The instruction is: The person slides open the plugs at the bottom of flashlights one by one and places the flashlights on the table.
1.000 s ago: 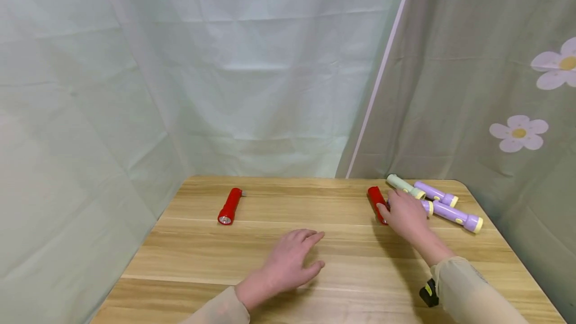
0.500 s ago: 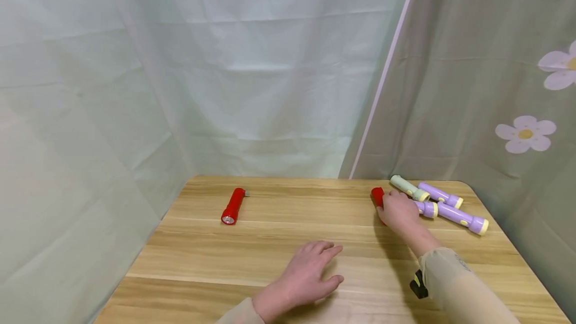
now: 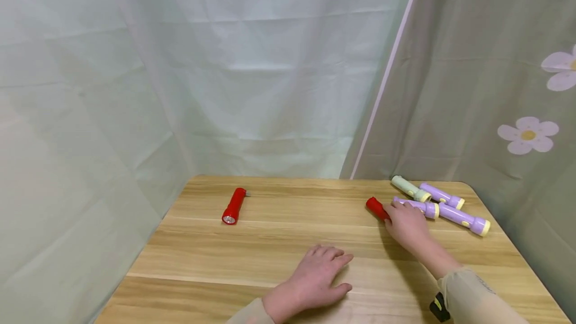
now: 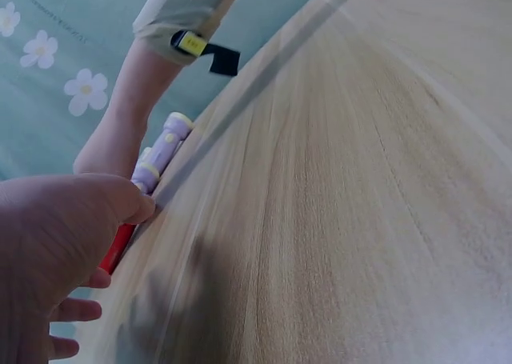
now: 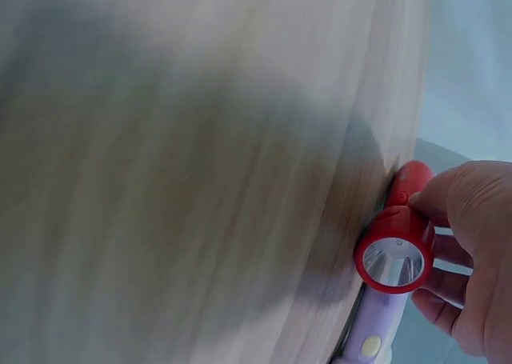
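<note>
My right hand (image 3: 410,226) holds a red flashlight (image 3: 377,208) on the table, thumb and fingers at its head end. In the right wrist view its round clear lens (image 5: 393,263) faces the camera. Right beside it lies a purple flashlight (image 3: 419,207), partly covered by that hand in the head view. My left hand (image 3: 317,276) is nearer the front, palm down over the wood, fingers spread and holding nothing. Off to the left, a second red flashlight (image 3: 235,206) lies by itself, lens toward me.
Two more purple flashlights (image 3: 463,218) and a pale green flashlight (image 3: 410,188) lie grouped at the table's back right corner. A hanging curtain (image 3: 270,74) borders the back of the wooden table (image 3: 288,209). A black piece with yellow (image 3: 439,307) sits at my right wrist.
The red flashlight in my right hand has turned, its tail end swinging left and toward me, and more of the purple one shows. My left hand has shifted right.
</note>
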A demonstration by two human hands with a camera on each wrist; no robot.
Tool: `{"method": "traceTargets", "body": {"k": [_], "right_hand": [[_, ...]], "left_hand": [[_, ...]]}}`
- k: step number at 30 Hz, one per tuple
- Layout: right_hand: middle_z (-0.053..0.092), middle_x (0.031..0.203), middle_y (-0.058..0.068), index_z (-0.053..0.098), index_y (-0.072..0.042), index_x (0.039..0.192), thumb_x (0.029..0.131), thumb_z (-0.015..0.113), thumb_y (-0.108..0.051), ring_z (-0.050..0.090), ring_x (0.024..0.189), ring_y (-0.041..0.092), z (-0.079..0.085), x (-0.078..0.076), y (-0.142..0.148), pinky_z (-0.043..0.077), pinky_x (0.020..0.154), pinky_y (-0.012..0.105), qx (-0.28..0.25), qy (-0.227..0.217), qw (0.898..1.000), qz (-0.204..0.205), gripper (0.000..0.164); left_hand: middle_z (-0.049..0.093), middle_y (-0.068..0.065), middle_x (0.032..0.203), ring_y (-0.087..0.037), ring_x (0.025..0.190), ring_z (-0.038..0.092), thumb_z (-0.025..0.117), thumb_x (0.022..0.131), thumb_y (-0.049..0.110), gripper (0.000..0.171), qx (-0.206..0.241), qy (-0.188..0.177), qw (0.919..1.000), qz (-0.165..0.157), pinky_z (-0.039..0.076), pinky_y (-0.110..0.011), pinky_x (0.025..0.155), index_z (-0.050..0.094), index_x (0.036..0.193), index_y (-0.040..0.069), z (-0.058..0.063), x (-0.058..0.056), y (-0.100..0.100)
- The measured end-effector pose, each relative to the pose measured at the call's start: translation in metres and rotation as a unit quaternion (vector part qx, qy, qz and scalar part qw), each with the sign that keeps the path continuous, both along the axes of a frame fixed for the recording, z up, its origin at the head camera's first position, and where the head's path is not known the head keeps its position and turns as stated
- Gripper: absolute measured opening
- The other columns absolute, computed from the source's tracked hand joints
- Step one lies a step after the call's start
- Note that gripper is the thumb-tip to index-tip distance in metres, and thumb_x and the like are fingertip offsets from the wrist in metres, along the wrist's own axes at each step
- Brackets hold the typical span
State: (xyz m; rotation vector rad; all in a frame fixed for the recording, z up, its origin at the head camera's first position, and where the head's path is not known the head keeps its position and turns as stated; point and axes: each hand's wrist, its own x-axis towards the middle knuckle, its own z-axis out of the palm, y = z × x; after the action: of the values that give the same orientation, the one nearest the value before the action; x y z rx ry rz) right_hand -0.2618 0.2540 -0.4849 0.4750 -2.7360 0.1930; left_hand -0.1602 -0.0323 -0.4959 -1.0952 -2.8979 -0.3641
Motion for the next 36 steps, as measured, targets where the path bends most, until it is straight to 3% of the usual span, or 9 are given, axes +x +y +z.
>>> {"method": "traceTargets", "body": {"k": [6,9,16,22,32,36], "right_hand": [[0.071,0.118,0.017,0.073,-0.004,0.118,0.079,0.078,-0.006,0.064,0.103,0.044,-0.001,0.017,0.017,0.046,0.083,0.062,-0.013,-0.004,1.000,0.013,0.039],[0.070,0.122,0.017,0.072,-0.004,0.120,0.079,0.077,-0.006,0.063,0.109,0.045,-0.002,0.020,0.020,0.043,0.090,0.065,-0.013,-0.005,1.000,0.016,0.041],[0.069,0.116,0.020,0.068,-0.001,0.122,0.080,0.082,-0.016,0.064,0.105,0.044,-0.006,0.021,0.019,0.046,0.082,0.062,0.001,0.001,1.000,0.008,0.046],[0.069,0.112,0.020,0.068,-0.001,0.117,0.079,0.085,-0.014,0.064,0.100,0.045,-0.010,0.018,0.018,0.046,0.078,0.062,-0.011,0.019,1.000,-0.002,0.044],[0.069,0.109,0.021,0.068,0.000,0.115,0.079,0.085,-0.020,0.063,0.100,0.046,-0.010,0.015,0.018,0.045,0.081,0.063,-0.007,-0.015,1.000,-0.027,0.045],[0.068,0.098,0.017,0.068,-0.001,0.109,0.078,0.085,-0.021,0.063,0.090,0.042,-0.010,0.013,0.018,0.044,0.075,0.060,-0.010,-0.026,0.999,-0.035,0.040]], "left_hand": [[0.057,0.005,0.140,-0.015,0.131,0.050,0.057,0.099,0.054,0.057,-0.003,0.008,0.9999,-0.012,0.038,-0.044,0.111,0.054,0.148,0.025,-0.002,-0.001,0.003],[0.057,0.005,0.139,-0.014,0.130,0.051,0.057,0.099,0.054,0.057,-0.002,0.008,0.9999,-0.015,0.039,-0.042,0.111,0.054,0.148,0.025,-0.002,-0.001,0.003],[0.057,0.005,0.140,-0.015,0.130,0.051,0.055,0.100,0.052,0.056,0.002,-0.007,0.9998,-0.019,0.040,-0.042,0.110,0.054,0.148,0.025,0.000,0.002,0.004],[0.057,0.006,0.139,-0.014,0.130,0.051,0.056,0.100,0.053,0.055,0.004,-0.007,0.9997,-0.021,0.041,-0.042,0.108,0.055,0.148,0.025,-0.001,0.003,0.004],[0.057,0.007,0.138,-0.013,0.129,0.052,0.055,0.100,0.054,0.053,0.006,-0.012,0.9997,-0.020,0.042,-0.041,0.108,0.057,0.145,0.026,-0.004,0.004,0.004],[0.058,0.007,0.137,-0.012,0.128,0.052,0.055,0.100,0.053,0.051,0.010,-0.012,0.9997,-0.020,0.042,-0.040,0.107,0.059,0.144,0.026,-0.004,0.004,0.004]]}}
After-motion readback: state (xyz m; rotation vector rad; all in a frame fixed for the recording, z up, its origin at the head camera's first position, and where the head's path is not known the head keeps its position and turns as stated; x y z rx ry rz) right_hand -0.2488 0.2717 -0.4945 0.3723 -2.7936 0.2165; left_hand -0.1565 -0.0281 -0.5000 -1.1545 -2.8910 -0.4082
